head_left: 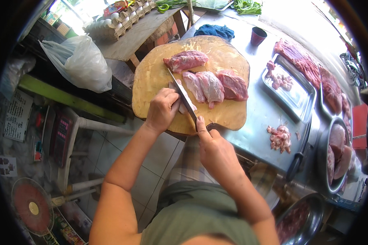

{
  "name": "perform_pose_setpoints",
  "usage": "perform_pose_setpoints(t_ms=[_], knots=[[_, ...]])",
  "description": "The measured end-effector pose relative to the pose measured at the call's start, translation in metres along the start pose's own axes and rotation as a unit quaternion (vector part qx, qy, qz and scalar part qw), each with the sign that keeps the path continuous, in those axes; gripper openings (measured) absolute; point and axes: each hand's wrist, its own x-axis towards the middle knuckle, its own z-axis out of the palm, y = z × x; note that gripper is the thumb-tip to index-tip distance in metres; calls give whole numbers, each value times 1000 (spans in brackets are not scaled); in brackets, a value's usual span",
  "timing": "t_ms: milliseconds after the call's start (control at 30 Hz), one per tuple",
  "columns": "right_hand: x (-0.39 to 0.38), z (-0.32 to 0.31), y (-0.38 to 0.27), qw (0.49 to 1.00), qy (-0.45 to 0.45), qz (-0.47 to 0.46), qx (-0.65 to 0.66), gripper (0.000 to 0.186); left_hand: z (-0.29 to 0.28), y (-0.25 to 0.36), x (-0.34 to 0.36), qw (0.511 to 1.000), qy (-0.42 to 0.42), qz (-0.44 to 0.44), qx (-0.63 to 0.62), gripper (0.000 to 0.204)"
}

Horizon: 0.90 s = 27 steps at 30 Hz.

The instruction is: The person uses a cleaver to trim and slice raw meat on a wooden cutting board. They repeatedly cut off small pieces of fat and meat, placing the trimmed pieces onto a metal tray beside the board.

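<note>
My right hand [212, 143] grips the handle of a long knife [185, 96], index finger stretched along its spine. The blade slants up and left over a round wooden chopping board [151, 65]. Beside the blade my left hand [162, 108] is closed, its curled fingers pressing on a pale strip of meat [183, 108]; the fingertips are partly hidden. Past the knife tip lies a pink chunk of meat [187, 61]. Several more pieces sit to the right of the blade, among them a whitish slab [210, 87] and a redder piece [233, 85].
On the metal table [249, 134] are a blue cloth [214, 31], a dark cup [258, 36], a tray [292, 96] with meat bits, meat scraps [280, 139], and another knife [295, 165]. A bowl of meat [337, 151] stands at right. A white bag [84, 63] hangs left.
</note>
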Motion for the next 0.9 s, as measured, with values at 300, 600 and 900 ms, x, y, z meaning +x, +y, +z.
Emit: perform_pose_setpoints(t_ms=[300,600,900], knots=[[82,21,7,998,35,-45,40,67,-1,-10,6,999,-28,-16,1,9],[13,5,12,998,44,-27,42,62,1,-3,3,999,7,14,32,9],[30,8,12,996,56,-43,51,63,6,2,-4,1000,16,3,0,11]])
